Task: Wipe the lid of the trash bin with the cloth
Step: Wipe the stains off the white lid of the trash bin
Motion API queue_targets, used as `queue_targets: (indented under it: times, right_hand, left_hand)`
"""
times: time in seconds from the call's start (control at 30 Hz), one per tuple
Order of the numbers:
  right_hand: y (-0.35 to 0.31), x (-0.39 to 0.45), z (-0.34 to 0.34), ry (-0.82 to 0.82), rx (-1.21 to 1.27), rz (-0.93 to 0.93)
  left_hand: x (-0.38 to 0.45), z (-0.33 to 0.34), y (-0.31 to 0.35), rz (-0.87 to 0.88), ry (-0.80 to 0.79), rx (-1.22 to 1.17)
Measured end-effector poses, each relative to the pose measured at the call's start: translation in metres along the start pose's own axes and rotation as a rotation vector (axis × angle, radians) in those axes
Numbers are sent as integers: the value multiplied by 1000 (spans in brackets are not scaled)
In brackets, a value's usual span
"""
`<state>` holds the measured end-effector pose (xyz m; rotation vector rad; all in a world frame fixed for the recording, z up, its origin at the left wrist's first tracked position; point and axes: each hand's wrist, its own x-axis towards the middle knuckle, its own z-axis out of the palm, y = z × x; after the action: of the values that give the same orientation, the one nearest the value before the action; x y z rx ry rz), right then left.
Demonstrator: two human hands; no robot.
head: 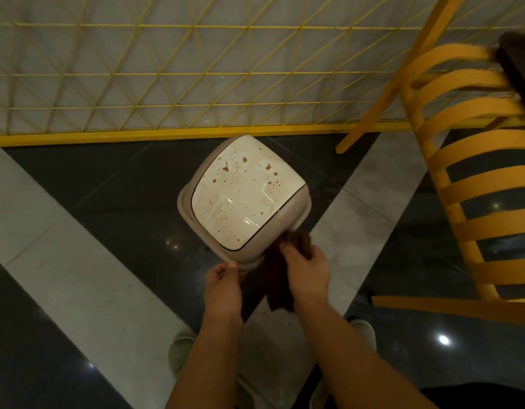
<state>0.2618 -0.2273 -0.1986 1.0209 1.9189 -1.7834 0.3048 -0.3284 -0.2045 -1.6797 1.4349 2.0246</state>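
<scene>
A cream trash bin (193,219) stands on the floor, and its white lid (246,187) is spattered with brown spots and droplets. My left hand (223,283) pinches the bin's near rim at its lower corner. Just right of that corner my right hand (308,270) grips a dark brown cloth (277,290), which hangs down beside the bin's front wall. The cloth's upper part bunches between my fingers and touches the bin's side, not the lid top.
A yellow wire-grid fence (196,75) with a yellow base rail runs behind the bin. A yellow slatted chair (476,178) stands close on the right. The floor is glossy dark and light tile. My pale shoes (181,349) show below my arms.
</scene>
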Motion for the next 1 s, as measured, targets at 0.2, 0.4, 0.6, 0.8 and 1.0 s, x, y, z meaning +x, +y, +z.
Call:
queue_targets:
  times: [0.2,0.4,0.6,0.8,1.0]
  right_hand:
    - [-3,4,6,86,9,-35]
    - [26,-21,14,-11,-68,22]
    - [-28,26,-7,77,8,13]
    - [-17,19,-19,41,106,75]
    - [21,-23,-2,-48,38,7]
  left_hand:
    - [-3,4,-5,54,-12,51]
    - [-1,1,-10,29,-18,50]
    - [5,-2,-8,93,5,28]
    - [12,-16,-6,52,139,-336]
    - [-10,5,-19,-37,47,-379]
